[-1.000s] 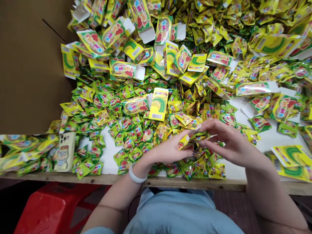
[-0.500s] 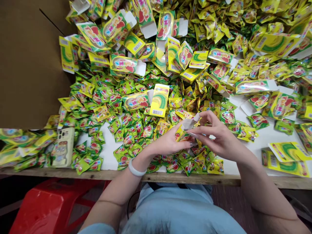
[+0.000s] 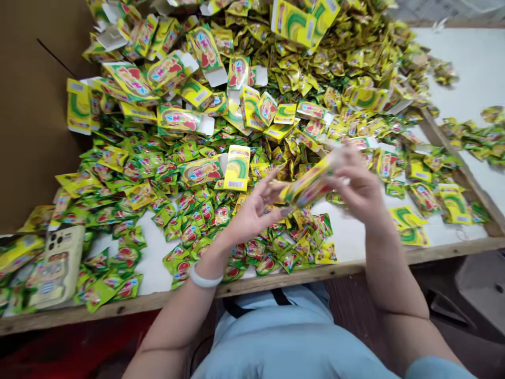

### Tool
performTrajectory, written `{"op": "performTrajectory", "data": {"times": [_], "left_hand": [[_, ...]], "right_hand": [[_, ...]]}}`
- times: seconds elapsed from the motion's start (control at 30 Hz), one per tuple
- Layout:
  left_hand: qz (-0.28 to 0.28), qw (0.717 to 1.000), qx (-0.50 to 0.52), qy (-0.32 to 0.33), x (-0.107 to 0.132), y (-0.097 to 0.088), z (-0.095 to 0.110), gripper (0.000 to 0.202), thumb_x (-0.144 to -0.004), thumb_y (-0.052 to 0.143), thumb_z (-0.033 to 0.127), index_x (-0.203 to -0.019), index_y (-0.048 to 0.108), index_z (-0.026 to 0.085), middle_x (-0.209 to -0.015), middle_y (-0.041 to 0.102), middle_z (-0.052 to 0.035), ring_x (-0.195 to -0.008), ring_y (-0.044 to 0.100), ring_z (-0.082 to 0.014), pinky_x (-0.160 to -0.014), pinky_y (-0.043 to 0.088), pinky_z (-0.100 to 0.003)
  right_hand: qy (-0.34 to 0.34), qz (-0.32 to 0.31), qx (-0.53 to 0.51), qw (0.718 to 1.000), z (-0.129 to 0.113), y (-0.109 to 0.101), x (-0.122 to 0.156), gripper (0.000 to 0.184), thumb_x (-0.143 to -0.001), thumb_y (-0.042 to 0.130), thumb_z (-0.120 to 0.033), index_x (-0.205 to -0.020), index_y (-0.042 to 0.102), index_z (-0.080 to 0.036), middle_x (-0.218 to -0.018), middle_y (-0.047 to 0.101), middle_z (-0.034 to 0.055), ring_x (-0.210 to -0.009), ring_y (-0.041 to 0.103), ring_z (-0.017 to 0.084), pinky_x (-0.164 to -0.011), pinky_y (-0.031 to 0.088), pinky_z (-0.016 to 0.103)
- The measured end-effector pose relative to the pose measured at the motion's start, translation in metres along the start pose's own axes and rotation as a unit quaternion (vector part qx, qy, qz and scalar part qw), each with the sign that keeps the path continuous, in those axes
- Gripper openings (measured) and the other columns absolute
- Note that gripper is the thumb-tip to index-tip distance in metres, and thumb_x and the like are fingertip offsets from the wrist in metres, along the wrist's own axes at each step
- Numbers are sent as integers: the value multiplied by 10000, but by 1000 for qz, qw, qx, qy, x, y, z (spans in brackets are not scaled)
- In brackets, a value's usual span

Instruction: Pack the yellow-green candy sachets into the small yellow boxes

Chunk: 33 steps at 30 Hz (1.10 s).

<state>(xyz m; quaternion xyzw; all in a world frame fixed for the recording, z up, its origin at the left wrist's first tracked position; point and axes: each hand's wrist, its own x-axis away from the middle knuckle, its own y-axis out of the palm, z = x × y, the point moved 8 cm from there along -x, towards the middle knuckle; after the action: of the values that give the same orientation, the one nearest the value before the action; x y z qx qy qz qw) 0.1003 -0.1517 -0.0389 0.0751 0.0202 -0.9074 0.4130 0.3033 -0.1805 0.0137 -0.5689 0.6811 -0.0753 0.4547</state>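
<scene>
A small yellow and green candy box [image 3: 310, 181], blurred by motion, is tilted in the air over the pile. My right hand [image 3: 357, 184] grips its upper right end between thumb and fingers. Close to the lower left end is my left hand [image 3: 256, 210], fingers apart; whether a fingertip touches the box I cannot tell. Below both hands lie many small green candy packets [image 3: 256, 250]. Another yellow box [image 3: 236, 167] rests on the packets just beyond my left hand, beside a box with a watermelon print [image 3: 202, 171].
A large brown carton [image 3: 31, 158] stands at the left. A phone in a cream case [image 3: 59, 266] lies at the front left. More boxes [image 3: 179, 120] and yellow packets [image 3: 315, 68] are heaped at the back. A wooden edge [image 3: 165, 300] runs along the front.
My right hand has drawn the box up and to the right, and my left hand has loosened from around it. The view has turned to the right, showing more of the table there.
</scene>
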Motion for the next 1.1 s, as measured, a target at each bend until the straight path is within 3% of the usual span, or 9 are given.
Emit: {"op": "performTrajectory", "data": {"times": [0.1,0.17,0.27,0.33,0.4,0.57,0.77,0.9,1.1], "left_hand": [[112,981,-149,58,-2,-21,10,412,-896,633,252,-1297,548,217,-1194,668,-101,-1083,658,-215,-969,541,-398],[98,953,-264,107,-1,-10,15,322,-874,607,161,-1193,607,196,-1162,679,-92,-1107,638,-230,-1022,503,-448],[-52,899,-395,180,4,40,7,479,-789,579,35,-1240,610,192,-1354,616,-108,-1393,434,-313,-1169,332,-562],[-138,862,-446,197,8,68,-6,537,-786,568,15,-1291,595,195,-1449,558,-102,-1495,273,-332,-1205,240,-601],[-171,841,-477,187,10,79,-18,482,-830,546,21,-1277,611,191,-1428,585,-93,-1509,250,-318,-1212,219,-603],[-119,877,-439,158,1,62,-20,302,-908,534,85,-1118,704,220,-1199,729,-61,-1385,470,-285,-1169,330,-569],[110,988,-104,22,-4,20,-21,176,-935,557,338,-944,662,197,-919,746,-50,-847,714,-212,-759,590,-349],[167,981,80,-55,-1,12,-35,344,-826,678,517,-818,515,214,-699,645,16,-629,655,-171,-538,538,-266],[155,982,91,-59,-1,8,-24,337,-798,720,489,-845,553,201,-616,577,35,-553,572,-139,-537,476,-246]], "right_hand": [[112,208,238,942,34,-93,30,441,-837,731,-457,-1159,622,-176,-1359,505,218,-1413,348,417,-1143,202,687],[138,198,315,918,35,-112,52,710,-782,780,-473,-1328,506,-111,-1383,456,290,-1443,258,469,-1135,160,718],[70,-22,218,973,13,-54,79,609,-900,654,-389,-1424,408,-202,-1334,531,207,-1342,451,356,-1096,377,600],[50,-195,146,969,-4,6,103,544,-894,660,-352,-1389,455,-255,-1383,511,164,-1334,465,331,-1081,428,560],[55,-246,140,958,-13,40,116,445,-853,704,-287,-1267,548,-242,-1405,491,165,-1362,424,354,-1091,416,578],[117,-208,64,969,-1,35,113,111,-851,677,-219,-882,570,-219,-1100,638,114,-1118,581,311,-936,520,505],[323,44,-237,915,13,14,106,306,-831,724,-426,-839,482,-239,-695,535,-54,-489,459,105,-443,417,234],[278,144,-270,911,-13,31,83,226,-836,714,-410,-835,576,-231,-847,561,-1,-727,576,146,-626,517,275],[156,85,-156,972,-45,40,33,155,-820,726,-355,-757,664,-228,-1247,566,91,-1293,479,278,-1094,385,455]]}}
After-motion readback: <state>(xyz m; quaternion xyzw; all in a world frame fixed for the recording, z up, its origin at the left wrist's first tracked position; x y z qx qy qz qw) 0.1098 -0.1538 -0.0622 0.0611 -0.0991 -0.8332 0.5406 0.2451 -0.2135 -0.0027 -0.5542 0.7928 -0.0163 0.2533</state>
